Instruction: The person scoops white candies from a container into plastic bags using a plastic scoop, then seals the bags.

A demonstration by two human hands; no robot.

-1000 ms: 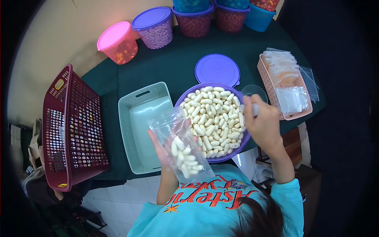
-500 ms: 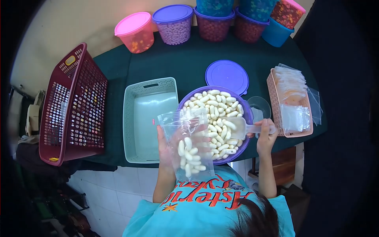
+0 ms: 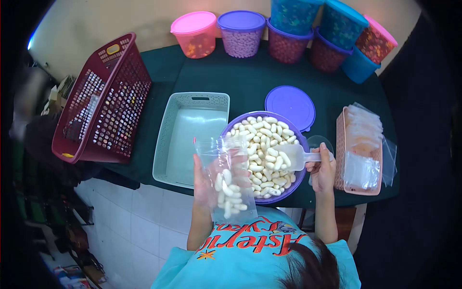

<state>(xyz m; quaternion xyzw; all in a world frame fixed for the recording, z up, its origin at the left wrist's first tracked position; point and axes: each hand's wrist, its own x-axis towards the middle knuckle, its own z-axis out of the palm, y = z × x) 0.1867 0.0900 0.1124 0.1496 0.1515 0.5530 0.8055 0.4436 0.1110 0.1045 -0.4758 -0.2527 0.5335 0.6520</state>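
Observation:
My left hand [image 3: 200,183] is wrapped round a clear plastic bag [image 3: 244,201] partly filled with white, bean-shaped sweets or nuts; its fingers show through the film. The bag hangs upright over the near left edge of a round purple tub [image 3: 301,180]. More of the same white pieces [image 3: 260,129] fill that tub. My right hand [image 3: 323,172] grips the handle of a translucent plastic scoop [image 3: 294,158]. Several white pieces lie in the scoop, which is over the tub's right half.
A pale green basket [image 3: 166,144] stands left of the tub, with a tall maroon basket [image 3: 115,115] farther left. Behind the tub lies a purple lid [image 3: 289,107]. A pink basket [image 3: 340,159] of clear bags sits right. Lidded tubs [image 3: 240,41] line the back.
The view has shifted, so the table things appear displaced. The scoop's handle is more level, and its bowl carries more visible white pieces. My left hand still holds the bag.

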